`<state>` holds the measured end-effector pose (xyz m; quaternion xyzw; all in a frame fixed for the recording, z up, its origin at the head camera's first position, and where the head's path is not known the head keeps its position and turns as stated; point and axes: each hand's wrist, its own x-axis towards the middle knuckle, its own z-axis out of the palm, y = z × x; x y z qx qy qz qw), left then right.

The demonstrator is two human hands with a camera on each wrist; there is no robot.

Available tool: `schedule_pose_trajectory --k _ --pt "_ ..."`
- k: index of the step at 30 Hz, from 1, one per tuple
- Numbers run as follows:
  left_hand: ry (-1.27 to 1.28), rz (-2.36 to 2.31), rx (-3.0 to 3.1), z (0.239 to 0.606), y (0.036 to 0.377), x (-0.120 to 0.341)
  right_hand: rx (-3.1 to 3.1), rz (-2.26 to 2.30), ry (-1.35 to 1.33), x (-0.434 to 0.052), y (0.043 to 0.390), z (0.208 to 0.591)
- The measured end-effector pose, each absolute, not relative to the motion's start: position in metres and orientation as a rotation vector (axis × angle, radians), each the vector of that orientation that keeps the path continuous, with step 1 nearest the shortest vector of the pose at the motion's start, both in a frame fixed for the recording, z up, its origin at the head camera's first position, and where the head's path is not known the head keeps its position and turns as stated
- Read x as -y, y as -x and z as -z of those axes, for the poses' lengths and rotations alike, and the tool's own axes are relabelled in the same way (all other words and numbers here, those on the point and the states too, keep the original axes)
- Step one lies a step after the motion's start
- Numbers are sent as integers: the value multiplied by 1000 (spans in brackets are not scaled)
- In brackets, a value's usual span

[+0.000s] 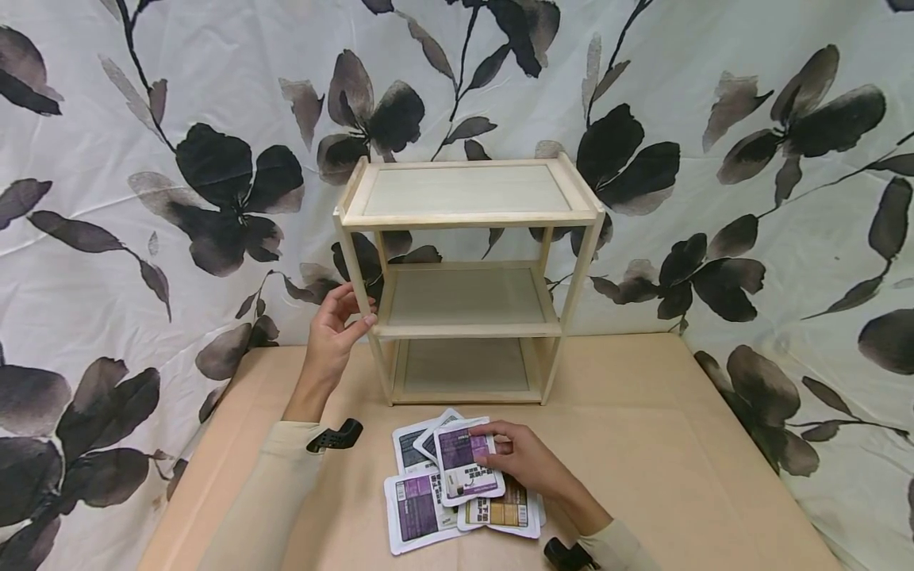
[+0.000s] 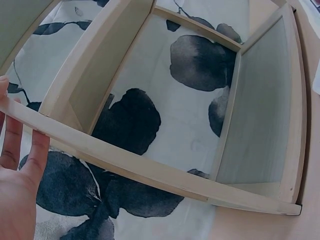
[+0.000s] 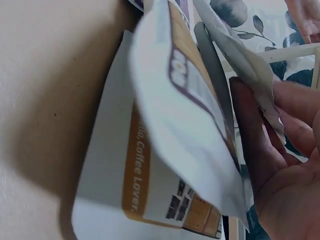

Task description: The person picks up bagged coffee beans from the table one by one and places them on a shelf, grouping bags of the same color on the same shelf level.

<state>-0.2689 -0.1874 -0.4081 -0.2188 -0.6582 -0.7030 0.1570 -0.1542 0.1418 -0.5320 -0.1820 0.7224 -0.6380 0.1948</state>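
Observation:
A small three-tier wooden shelf (image 1: 467, 331) stands upright on the table in the head view. My left hand (image 1: 330, 349) grips its left front post at the middle tier, with thumb in front and fingers behind. In the left wrist view, fingers (image 2: 39, 152) show beside the post. Lower down, my right hand (image 1: 528, 460) pinches a white and purple coffee packet (image 1: 455, 448) by its right edge, over a loose pile. Seen from the right wrist, the held packet (image 3: 252, 67) is edge-on between thumb and fingers. All three tiers are bare.
Under the held packet lie several more pouches, among them a purple packet (image 1: 417, 515) and a brown one (image 1: 510, 511); a brown pouch (image 3: 137, 165) reads "Hello, Coffee Lover." The tan tabletop (image 1: 664, 444) ends at a floral cloth (image 1: 714, 182) behind the shelf.

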Motion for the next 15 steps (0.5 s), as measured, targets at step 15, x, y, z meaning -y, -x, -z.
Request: schedule_pose_trajectory --k 15 --pt "609 2021 1880 408 267 186 -1992 1757 480 -158 149 505"
